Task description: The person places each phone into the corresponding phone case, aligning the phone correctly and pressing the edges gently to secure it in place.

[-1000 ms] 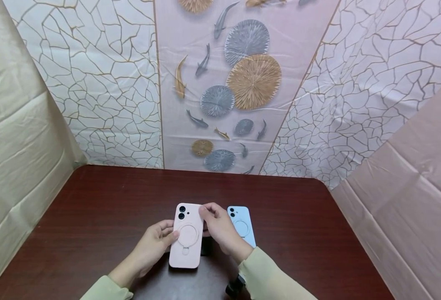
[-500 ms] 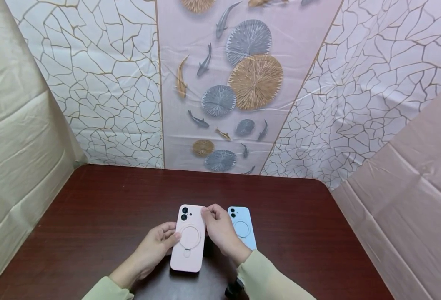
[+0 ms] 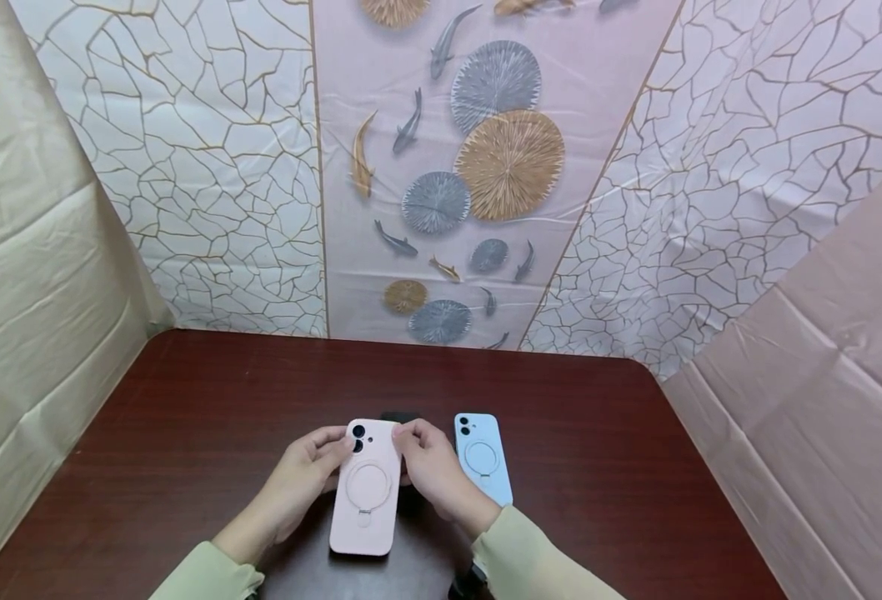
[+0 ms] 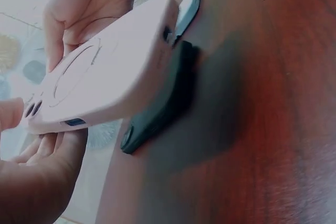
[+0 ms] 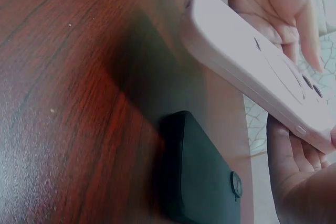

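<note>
A pink phone case point(image 3: 362, 521) with dark camera lenses and a ring on its back is held tilted above the table. My left hand point(image 3: 298, 479) grips its left edge, the thumb beside the lenses. At the upper right corner, my right hand point(image 3: 441, 471) pinches the case between thumb and fingers. Both wrist views show dark cutouts or a button along its edges; whether a phone is inside I cannot tell. Beneath, apart from it, a black phone-shaped item point(image 5: 205, 174) with a round camera part lies on the table, mostly hidden in the head view.
A light blue phone case point(image 3: 489, 475) with a similar ring lies just right of my right hand. The dark red wooden table point(image 3: 598, 467) reaches back to a patterned cloth point(image 3: 246, 275), with plain cloths hanging at both sides.
The pink phone case has come lower and slightly left, toward me. My left hand has slid up its edge to the lenses. Part of the black item now shows beyond the case's top.
</note>
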{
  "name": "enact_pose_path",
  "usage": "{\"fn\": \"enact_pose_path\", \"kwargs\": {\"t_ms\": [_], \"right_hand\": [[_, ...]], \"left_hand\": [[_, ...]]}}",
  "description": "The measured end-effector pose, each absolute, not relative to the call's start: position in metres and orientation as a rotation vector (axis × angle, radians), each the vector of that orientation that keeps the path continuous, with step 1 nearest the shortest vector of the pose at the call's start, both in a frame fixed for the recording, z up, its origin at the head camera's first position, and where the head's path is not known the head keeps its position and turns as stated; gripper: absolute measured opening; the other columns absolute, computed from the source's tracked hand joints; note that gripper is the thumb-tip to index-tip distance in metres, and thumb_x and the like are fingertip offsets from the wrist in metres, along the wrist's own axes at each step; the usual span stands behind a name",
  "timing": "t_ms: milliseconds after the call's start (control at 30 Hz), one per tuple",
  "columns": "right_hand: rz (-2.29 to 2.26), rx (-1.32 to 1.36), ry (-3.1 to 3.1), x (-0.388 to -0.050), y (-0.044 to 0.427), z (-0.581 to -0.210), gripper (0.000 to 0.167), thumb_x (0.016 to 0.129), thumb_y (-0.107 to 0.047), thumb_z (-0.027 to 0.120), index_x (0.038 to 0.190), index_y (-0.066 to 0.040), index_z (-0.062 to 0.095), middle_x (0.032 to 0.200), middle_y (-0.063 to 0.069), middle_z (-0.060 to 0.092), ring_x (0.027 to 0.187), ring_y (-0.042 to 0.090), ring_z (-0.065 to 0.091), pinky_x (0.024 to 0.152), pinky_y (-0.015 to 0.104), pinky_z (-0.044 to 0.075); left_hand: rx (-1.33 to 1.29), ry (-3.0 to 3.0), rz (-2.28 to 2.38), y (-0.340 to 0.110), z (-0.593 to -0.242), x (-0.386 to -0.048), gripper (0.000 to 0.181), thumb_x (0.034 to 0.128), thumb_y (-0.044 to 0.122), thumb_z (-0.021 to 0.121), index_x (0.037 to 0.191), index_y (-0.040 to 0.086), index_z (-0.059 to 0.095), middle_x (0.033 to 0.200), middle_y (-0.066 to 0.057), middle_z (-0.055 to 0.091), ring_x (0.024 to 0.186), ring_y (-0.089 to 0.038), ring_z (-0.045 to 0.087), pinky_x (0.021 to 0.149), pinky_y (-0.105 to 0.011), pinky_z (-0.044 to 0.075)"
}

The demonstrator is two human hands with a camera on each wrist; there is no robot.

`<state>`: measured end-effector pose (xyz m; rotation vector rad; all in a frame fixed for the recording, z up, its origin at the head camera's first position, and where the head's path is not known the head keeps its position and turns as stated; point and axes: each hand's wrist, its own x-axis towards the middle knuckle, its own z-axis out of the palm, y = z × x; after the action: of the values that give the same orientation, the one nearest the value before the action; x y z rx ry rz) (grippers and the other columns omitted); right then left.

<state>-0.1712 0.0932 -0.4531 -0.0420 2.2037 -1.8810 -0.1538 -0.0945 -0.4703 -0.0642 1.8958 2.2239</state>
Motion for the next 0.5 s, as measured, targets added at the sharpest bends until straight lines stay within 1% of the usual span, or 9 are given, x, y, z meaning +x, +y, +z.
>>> {"fn": "enact_pose_path", "kwargs": {"t_ms": [167, 233, 367, 500], "right_hand": [[-1.843, -0.086, 2.175, -0.1680, 0.0904, -0.4522, 0.030, 0.102, -0.032, 0.050, 0.104, -0.004, 0.059, 0.089, 0.008, 0.069, 0.074, 0.026, 0.065, 0.067, 0.041, 0.057], [-1.832, -0.098, 2.159, -0.1675, 0.0893, -0.4518, 0.031, 0.102, -0.034, 0.050, 0.105, -0.004, 0.058, 0.090, 0.007, 0.069, 0.075, 0.024, 0.066, 0.067, 0.040, 0.057], [-1.832, -0.133, 2.136, -0.1669, 0.0875, -0.4515, 0.029, 0.102, -0.031, 0.049, 0.105, -0.004, 0.057, 0.092, 0.007, 0.069, 0.077, 0.021, 0.067, 0.068, 0.038, 0.057], [-1.836, -0.169, 2.116, -0.1665, 0.0874, -0.4505, 0.028, 0.103, -0.029, 0.047, 0.108, -0.003, 0.057, 0.094, 0.007, 0.067, 0.079, 0.019, 0.066, 0.068, 0.037, 0.057]], "left_hand": [[-0.136, 1.970, 2.217, -0.0948, -0.4670, -0.1569, 0.033, 0.0994, 0.023, 0.056, 0.119, -0.004, 0.057, 0.106, -0.015, 0.067, 0.094, -0.021, 0.064, 0.079, -0.035, 0.055], [-0.149, 2.006, 2.206, -0.0950, -0.4667, -0.1570, 0.029, 0.0999, 0.023, 0.055, 0.114, -0.003, 0.058, 0.102, -0.014, 0.068, 0.090, -0.019, 0.063, 0.077, -0.033, 0.054], [-0.152, 2.064, 2.191, -0.0960, -0.4667, -0.1561, 0.022, 0.1000, 0.019, 0.055, 0.107, -0.001, 0.059, 0.095, -0.011, 0.067, 0.084, -0.017, 0.061, 0.073, -0.028, 0.051], [-0.135, 2.047, 2.218, -0.0974, -0.4645, -0.1557, 0.020, 0.0994, 0.017, 0.055, 0.104, -0.001, 0.059, 0.092, -0.010, 0.066, 0.084, -0.017, 0.060, 0.073, -0.027, 0.049]]}}
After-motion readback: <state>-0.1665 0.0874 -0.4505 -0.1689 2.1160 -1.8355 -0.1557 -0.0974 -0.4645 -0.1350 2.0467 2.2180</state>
